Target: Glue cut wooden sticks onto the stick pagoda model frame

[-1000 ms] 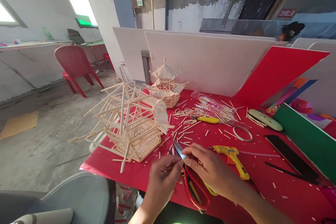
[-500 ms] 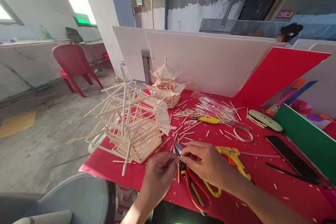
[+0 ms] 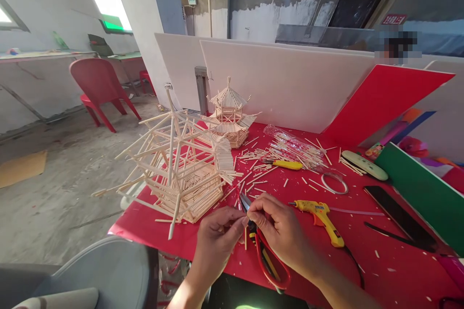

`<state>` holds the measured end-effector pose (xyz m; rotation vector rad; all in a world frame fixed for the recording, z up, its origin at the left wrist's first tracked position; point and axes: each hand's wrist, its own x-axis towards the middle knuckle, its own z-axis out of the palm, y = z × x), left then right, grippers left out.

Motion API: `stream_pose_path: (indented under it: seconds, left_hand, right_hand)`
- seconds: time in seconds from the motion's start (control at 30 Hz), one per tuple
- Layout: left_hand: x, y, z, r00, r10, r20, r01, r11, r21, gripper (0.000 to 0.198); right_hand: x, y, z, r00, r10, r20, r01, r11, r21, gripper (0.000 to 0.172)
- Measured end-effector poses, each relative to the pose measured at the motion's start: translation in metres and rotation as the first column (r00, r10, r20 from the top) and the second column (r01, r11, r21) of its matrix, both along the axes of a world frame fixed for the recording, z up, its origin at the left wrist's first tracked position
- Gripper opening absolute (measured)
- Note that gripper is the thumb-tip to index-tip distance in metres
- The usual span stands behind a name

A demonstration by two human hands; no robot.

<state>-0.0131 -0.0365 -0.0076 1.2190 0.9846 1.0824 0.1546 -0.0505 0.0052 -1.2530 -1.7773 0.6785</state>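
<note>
My left hand [image 3: 219, 239] and my right hand [image 3: 279, 224] meet fingertip to fingertip above the front of the red table. Both are closed in a pinch; whatever lies between the fingertips is too small to make out. Under them lie scissors with red handles [image 3: 272, 270], their blades [image 3: 245, 203] pointing away from me and partly covered by my fingers. Left of my hands stands an open frame of wooden sticks [image 3: 178, 142] on a base of close-laid sticks [image 3: 199, 193]. A yellow glue gun [image 3: 321, 215] rests right of my right hand.
Behind the frame stands a stick pagoda [image 3: 230, 111]. Loose sticks, a plastic bag of sticks [image 3: 293, 147], a yellow utility knife [image 3: 286, 164] and a tape roll [image 3: 334, 183] lie on the table [image 3: 308, 280]. White boards [image 3: 282, 82] rise behind; a grey stool [image 3: 105, 270] stands front left.
My right wrist and forearm have swung down and left, uncovering the glue gun's nozzle and cord and hiding a yellow handle. My fingertips stay pinched together in nearly the same place.
</note>
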Motion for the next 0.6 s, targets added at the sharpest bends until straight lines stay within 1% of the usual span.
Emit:
stream_pose_path:
  seconds: [0.1, 0.17, 0.23, 0.3, 0.37, 0.47, 0.53, 0.6]
  left_hand:
    - [0.003, -0.002, -0.003, 0.991, 0.061, 0.118, -0.045, 0.99, -0.131, 0.021]
    - [0.006, -0.003, -0.004, 0.981, 0.101, 0.167, -0.071, 0.981, -0.18, 0.024]
    - [0.008, -0.002, -0.005, 0.971, 0.133, 0.198, -0.092, 0.975, -0.202, 0.028]
    - [0.011, -0.002, -0.005, 0.961, 0.171, 0.218, -0.123, 0.968, -0.217, 0.032]
    - [0.015, -0.003, -0.007, 0.954, 0.196, 0.225, -0.145, 0.964, -0.225, 0.034]
    - [0.021, -0.006, -0.009, 0.942, 0.219, 0.253, -0.169, 0.964, -0.205, 0.032]
    - [0.025, -0.009, -0.011, 0.929, 0.249, 0.274, -0.203, 0.962, -0.185, 0.031]
    - [0.027, -0.013, -0.011, 0.921, 0.284, 0.266, -0.249, 0.956, -0.157, 0.029]
  right_hand:
    - [-0.004, -0.001, -0.005, 0.999, -0.038, -0.035, 0.035, 0.997, -0.065, 0.022]
    - [-0.008, -0.002, -0.007, 0.995, -0.06, -0.083, 0.052, 0.993, -0.104, 0.023]
    - [-0.013, -0.003, -0.008, 0.984, -0.124, -0.128, 0.111, 0.988, -0.103, 0.021]
    - [-0.018, -0.004, -0.01, 0.967, -0.214, -0.137, 0.211, 0.977, -0.036, 0.018]
    - [-0.023, -0.006, -0.012, 0.95, -0.292, -0.114, 0.303, 0.948, 0.096, 0.013]
    - [-0.031, -0.012, -0.017, 0.934, -0.354, -0.056, 0.354, 0.887, 0.297, 0.008]
    - [-0.035, -0.016, -0.02, 0.926, -0.376, -0.017, 0.354, 0.854, 0.382, 0.018]
    - [-0.037, -0.02, -0.023, 0.927, -0.374, 0.014, 0.333, 0.841, 0.426, 0.03]
